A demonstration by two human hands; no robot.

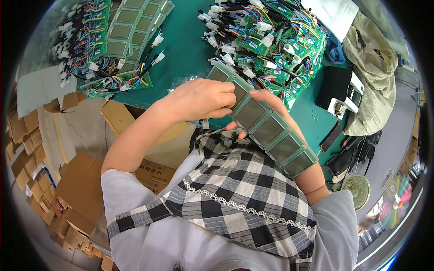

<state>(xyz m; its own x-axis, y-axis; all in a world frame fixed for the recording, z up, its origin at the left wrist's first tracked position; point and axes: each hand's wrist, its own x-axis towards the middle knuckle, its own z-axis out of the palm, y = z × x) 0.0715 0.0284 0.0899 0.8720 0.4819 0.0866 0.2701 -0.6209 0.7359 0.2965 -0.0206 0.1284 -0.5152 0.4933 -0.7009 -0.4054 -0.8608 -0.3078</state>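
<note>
A green surface (185,40) fills the upper part of the head view, with cardboard boxes (68,180) stacked on the floor along its left edge. Near the far left corner lies a row of display boards (131,27) beside wired circuit boards (86,40); toward the far right edge sits a large heap of green circuit boards with coloured wires and white connectors (271,40). A black device (337,88) and a crumpled cloth (375,58) lie at the right edge. Over the near edge, the right hand (266,106) and forearm carry a fanned row of display modules (266,128), grey screens up. The left hand (203,99) is closed, fingers pinched on the module nearest the row's top.
</note>
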